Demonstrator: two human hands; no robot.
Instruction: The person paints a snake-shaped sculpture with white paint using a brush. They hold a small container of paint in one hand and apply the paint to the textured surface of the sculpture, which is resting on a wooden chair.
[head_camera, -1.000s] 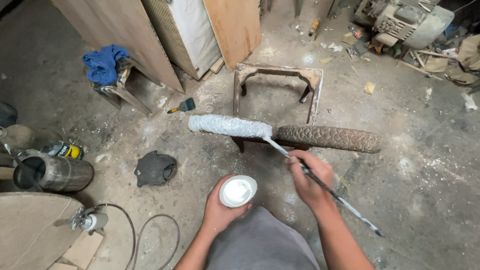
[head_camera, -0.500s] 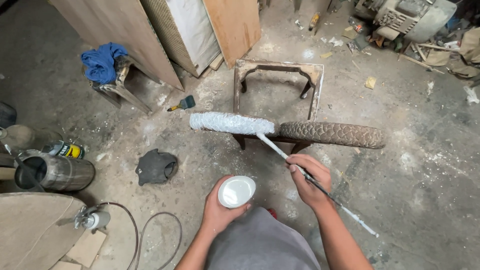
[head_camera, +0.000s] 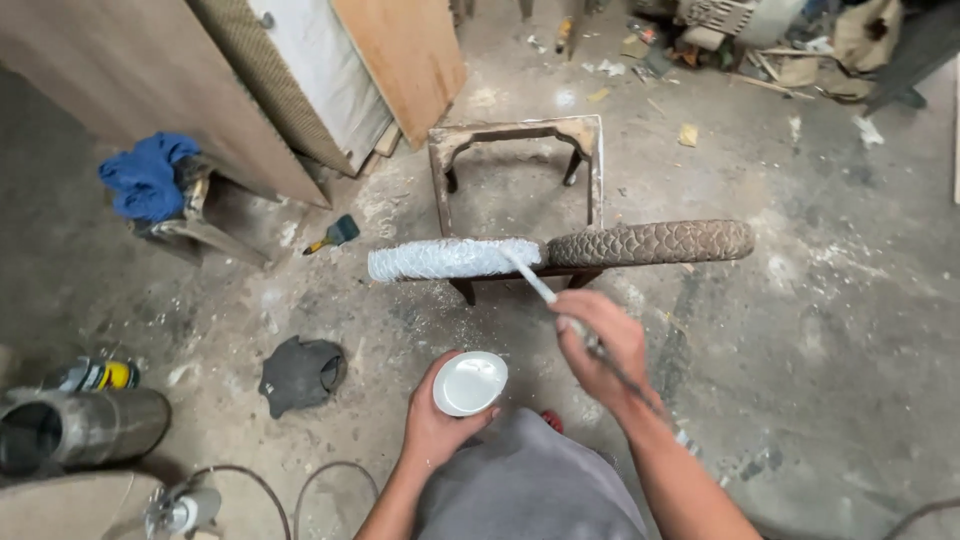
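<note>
I use the carved wooden piece (head_camera: 560, 252) as my landmark; it is one long, scaly, log-shaped part that lies across one small metal frame stool (head_camera: 515, 140). Its left portion is already white with paint, its right portion is bare brown.

My right hand (head_camera: 600, 345) is just below the middle of this piece. Its fingers are closed together around one thin brush (head_camera: 530, 278), and the brush tip touches the piece where the white part meets the brown part. The long handle goes back past my wrist.

My left hand (head_camera: 435, 425) is lower and a little left of the piece, well apart from it. Its fingers are wrapped from below around one small round cup of white paint (head_camera: 470, 383), and the thumb lies on the rim.

To the left of the piece, near, one small paintbrush (head_camera: 335, 235) with a yellow handle lies on the floor. Farther left I count one blue cloth (head_camera: 148, 175) on a low stand. Below and left of the piece is one dark rag (head_camera: 300, 373). Far to the lower left there is one metal cylinder (head_camera: 85, 430) on its side and one spray can (head_camera: 95, 375) just above it. Behind the piece, to the upper left, several wooden boards (head_camera: 400, 50) lean together; I cannot count them exactly.
</note>
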